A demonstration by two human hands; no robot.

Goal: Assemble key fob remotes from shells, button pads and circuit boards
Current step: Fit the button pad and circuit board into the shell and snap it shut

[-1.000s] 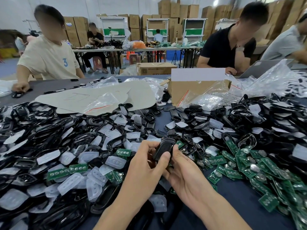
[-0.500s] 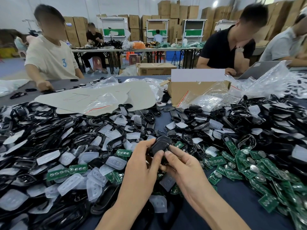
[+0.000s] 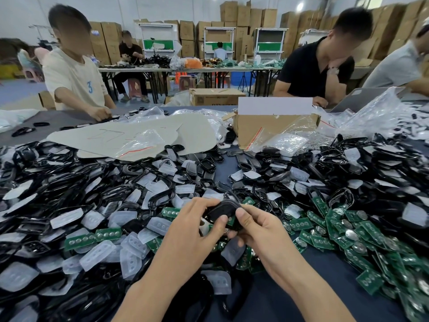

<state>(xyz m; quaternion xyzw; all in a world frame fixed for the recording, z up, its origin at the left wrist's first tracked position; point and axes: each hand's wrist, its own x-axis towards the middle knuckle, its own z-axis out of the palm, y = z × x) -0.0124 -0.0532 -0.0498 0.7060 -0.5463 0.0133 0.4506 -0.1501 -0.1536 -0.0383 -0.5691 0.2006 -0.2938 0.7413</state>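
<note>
One black key fob shell is held just above the middle of a table, between two hands. The left hand curls its fingers over the shell's left end, its thumb pinching the near edge. The right hand presses its thumb on the right end, with its other fingers curled underneath. Whether a pad or board already sits inside cannot be seen.

The shell looks small, light, stiff and glossy, so it is probably slippery. It is best gripped by its rims, since thin snap edges may crack if twisted.

Heaped around the hands are empty black shells and soft-looking translucent button pads. Green circuit boards lie to the right. A cardboard box stands beyond them, and other people work across the table.
</note>
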